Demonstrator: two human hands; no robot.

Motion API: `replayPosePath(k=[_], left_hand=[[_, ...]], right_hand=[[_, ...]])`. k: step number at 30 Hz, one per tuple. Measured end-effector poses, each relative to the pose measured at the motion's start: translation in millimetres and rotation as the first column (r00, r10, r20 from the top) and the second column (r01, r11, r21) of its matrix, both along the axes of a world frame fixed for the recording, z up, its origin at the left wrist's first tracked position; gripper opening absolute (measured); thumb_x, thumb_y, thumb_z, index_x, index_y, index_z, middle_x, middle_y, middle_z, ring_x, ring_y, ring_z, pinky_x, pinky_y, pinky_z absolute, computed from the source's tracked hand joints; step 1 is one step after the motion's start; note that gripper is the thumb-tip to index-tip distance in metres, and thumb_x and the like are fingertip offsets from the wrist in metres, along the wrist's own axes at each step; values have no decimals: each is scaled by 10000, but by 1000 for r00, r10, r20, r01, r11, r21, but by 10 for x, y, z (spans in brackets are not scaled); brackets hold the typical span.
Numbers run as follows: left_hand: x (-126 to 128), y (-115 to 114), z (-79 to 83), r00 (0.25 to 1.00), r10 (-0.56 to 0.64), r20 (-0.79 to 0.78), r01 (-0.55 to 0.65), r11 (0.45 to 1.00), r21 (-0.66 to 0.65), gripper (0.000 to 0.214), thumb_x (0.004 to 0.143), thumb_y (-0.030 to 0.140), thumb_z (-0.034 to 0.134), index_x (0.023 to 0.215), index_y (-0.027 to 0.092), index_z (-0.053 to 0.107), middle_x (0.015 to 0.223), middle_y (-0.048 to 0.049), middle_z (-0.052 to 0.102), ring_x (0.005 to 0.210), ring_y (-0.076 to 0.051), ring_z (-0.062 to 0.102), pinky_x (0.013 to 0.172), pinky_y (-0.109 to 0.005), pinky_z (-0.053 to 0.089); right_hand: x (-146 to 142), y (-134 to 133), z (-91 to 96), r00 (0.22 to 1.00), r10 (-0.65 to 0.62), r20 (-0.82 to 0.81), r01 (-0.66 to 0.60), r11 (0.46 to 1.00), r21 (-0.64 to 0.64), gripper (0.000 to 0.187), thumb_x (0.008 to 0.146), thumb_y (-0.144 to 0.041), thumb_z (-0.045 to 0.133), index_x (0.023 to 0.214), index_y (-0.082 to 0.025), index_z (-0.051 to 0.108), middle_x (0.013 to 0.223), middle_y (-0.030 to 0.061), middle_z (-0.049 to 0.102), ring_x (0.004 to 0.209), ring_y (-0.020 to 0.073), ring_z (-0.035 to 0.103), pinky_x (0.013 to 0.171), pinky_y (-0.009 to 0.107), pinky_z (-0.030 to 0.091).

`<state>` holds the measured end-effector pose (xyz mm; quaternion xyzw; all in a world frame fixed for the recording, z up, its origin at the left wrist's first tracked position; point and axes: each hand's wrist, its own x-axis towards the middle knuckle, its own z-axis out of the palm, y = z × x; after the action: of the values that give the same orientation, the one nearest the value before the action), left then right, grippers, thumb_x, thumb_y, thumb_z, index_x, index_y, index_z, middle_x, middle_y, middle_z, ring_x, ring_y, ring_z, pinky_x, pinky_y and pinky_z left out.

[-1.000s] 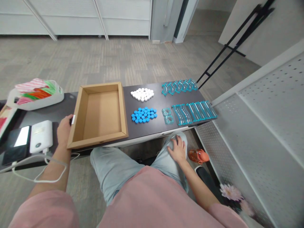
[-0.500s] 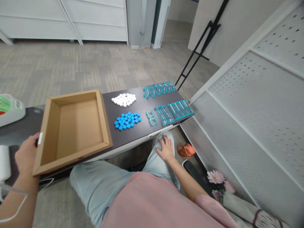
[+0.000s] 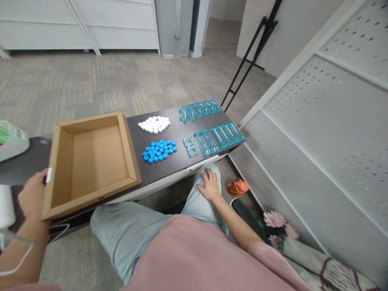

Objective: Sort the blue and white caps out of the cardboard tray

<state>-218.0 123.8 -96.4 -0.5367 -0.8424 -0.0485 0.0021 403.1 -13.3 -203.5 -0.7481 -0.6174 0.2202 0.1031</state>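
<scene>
My left hand (image 3: 32, 195) is at the left wall of an open cardboard box (image 3: 133, 155), beside its white label. Its fingers are curled and mostly hidden, with a small dark thing just showing at them. My right hand (image 3: 210, 184) lies flat on my right knee, fingers spread, holding nothing. Right of the box, white hexagonal pieces (image 3: 154, 124) lie grouped behind blue hexagonal pieces (image 3: 159, 150). Further right are two clear square pieces (image 3: 190, 146), wavy clear tubes with teal ends (image 3: 206, 142), straight tubes (image 3: 228, 134) and a row of curved tubes (image 3: 200, 110).
The dark table (image 3: 178, 161) runs across in front of my knees. A white container (image 3: 13, 141) and a white cylinder (image 3: 6, 206) are at the left. An orange-lidded bottle (image 3: 238, 187) stands on the floor, near pink flowers (image 3: 275, 219) and a perforated panel (image 3: 291, 133).
The view has shifted slightly, so the table and its pieces appear a little higher and further left. Neither hand has visibly changed its place or grip.
</scene>
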Motion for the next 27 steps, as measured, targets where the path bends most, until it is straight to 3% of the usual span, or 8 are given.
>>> replayPosePath(k=[5, 8, 13, 18, 23, 27], left_hand=[[223, -61, 201, 995, -18, 97, 11, 998, 64, 412, 1095, 264, 611, 1396, 72, 818, 1039, -89, 772, 1009, -290, 709, 781, -298, 473], [230, -92, 213, 993, -14, 115, 5, 997, 78, 392, 1118, 267, 669, 1438, 94, 817, 1200, -102, 825, 1035, -276, 715, 846, -289, 505], [212, -90, 181, 995, -19, 99, 9, 994, 105, 377, 1110, 259, 645, 1390, 86, 830, 1170, -118, 830, 1008, -283, 716, 795, -284, 491], [117, -19, 84, 1000, 14, -2, -14, 1000, 25, 493, 1098, 351, 553, 1438, 107, 815, 1007, -102, 789, 943, -301, 716, 685, -282, 407], [-93, 13, -134, 999, -23, -44, 21, 999, -47, 791, 1051, 538, 388, 1580, 83, 760, 1121, -168, 785, 971, -336, 721, 661, -317, 421], [-277, 23, -318, 997, -35, -66, 32, 998, -49, 825, 1027, 593, 334, 1592, 149, 740, 1139, -185, 794, 1001, -375, 731, 675, -335, 433]], right_hand=[[27, -8, -25, 998, -9, -60, 12, 999, 44, 536, 899, -303, 816, 1422, -409, 862, 1813, 112, 657, 1812, 508, 440, 1495, 803, 307], [44, 9, -55, 998, 3, -59, 0, 998, 58, 534, 902, -306, 812, 1421, -423, 866, 1773, 115, 688, 1804, 534, 445, 1485, 842, 299], [47, 10, -81, 999, 17, -31, -16, 1000, 24, 555, 923, -301, 818, 1473, -373, 851, 1850, 147, 622, 1821, 533, 429, 1503, 815, 286], [39, 7, -75, 1000, 18, 1, -18, 1000, 18, 581, 926, -286, 829, 1496, -401, 837, 1869, 119, 612, 1831, 506, 430, 1510, 793, 291], [16, 7, -47, 999, 26, 45, -25, 1000, -11, 579, 946, -289, 841, 1522, -341, 828, 1916, 158, 552, 1853, 472, 405, 1532, 727, 286], [7, 6, -37, 998, 21, 62, -21, 1000, -10, 582, 952, -285, 852, 1526, -380, 821, 1905, 122, 575, 1852, 447, 416, 1529, 728, 297]])
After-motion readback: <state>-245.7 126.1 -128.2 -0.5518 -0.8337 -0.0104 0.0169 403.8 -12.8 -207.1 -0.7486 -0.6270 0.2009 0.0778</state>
